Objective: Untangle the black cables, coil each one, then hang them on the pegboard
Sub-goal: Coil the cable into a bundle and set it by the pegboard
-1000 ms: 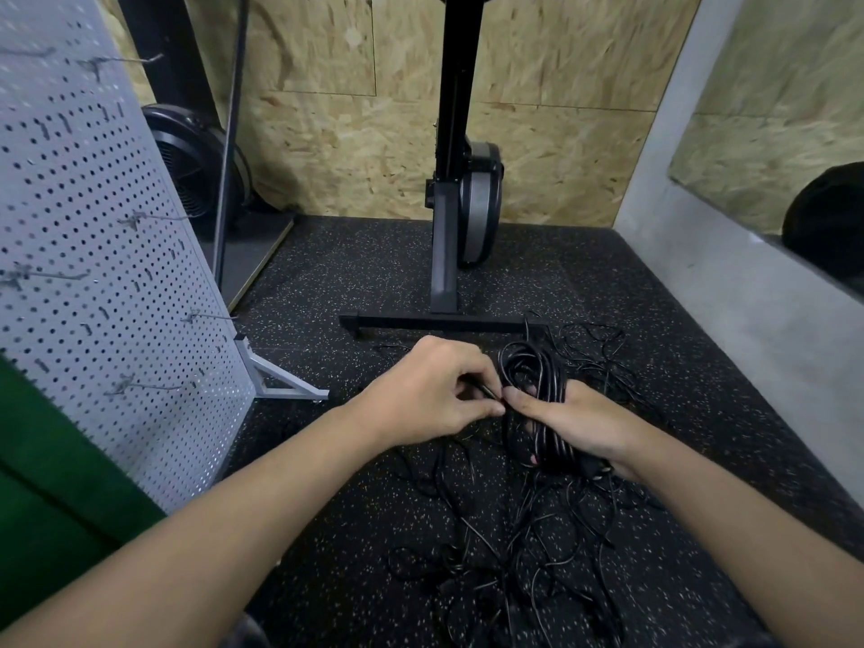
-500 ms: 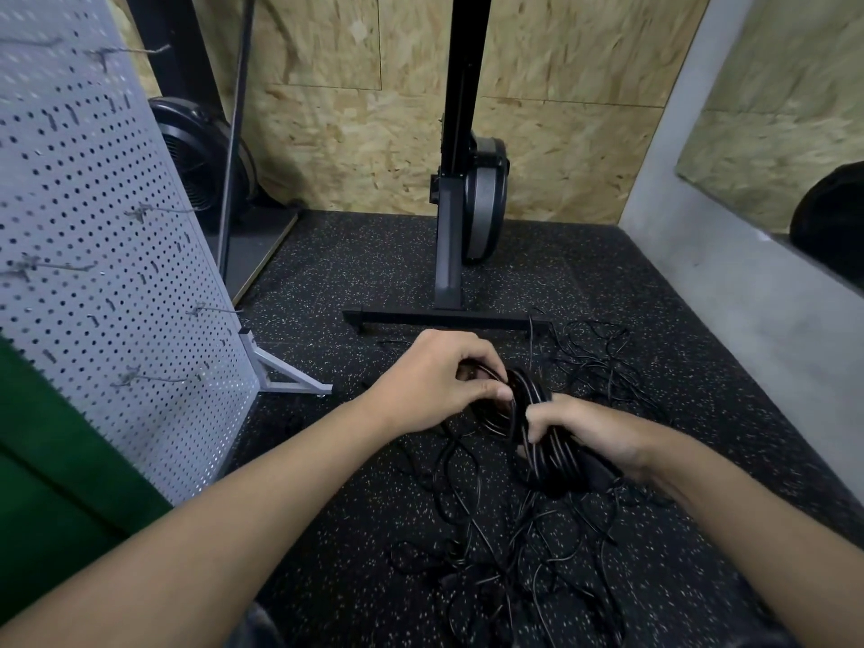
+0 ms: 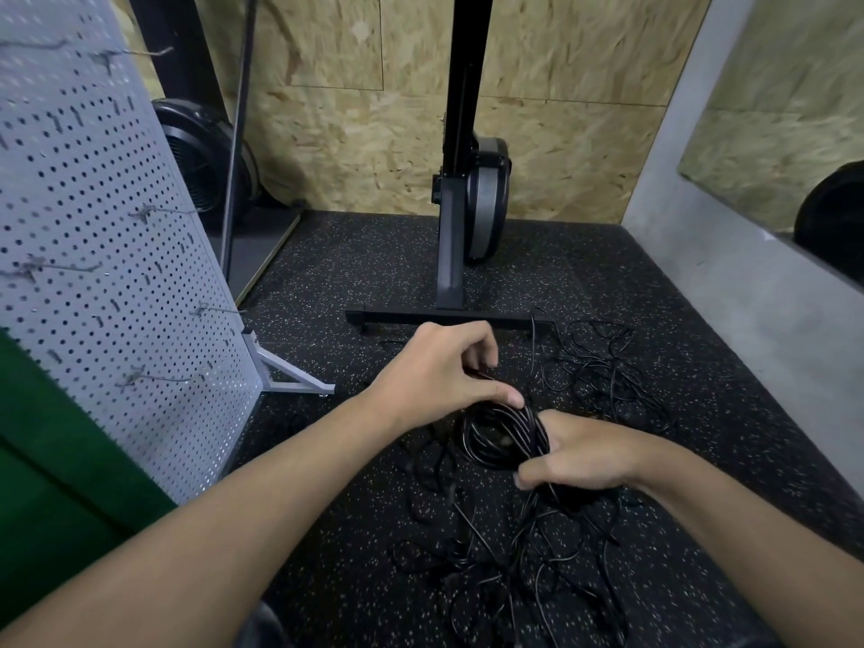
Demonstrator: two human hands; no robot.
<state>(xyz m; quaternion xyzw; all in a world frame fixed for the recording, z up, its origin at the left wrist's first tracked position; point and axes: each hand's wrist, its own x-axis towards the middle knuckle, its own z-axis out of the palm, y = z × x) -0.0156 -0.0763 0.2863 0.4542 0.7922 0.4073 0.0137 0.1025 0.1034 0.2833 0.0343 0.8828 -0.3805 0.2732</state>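
My right grip wraps the cable coil so loops can't spring; left grip pinches the free strand to lay the next turn.

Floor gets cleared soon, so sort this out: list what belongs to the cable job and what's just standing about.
In the job:
coiled cable, gripped by left hand and right hand
loose tangled cables
pegboard and its hooks

Just standing about:
exercise machine
black fan behind the pegboard
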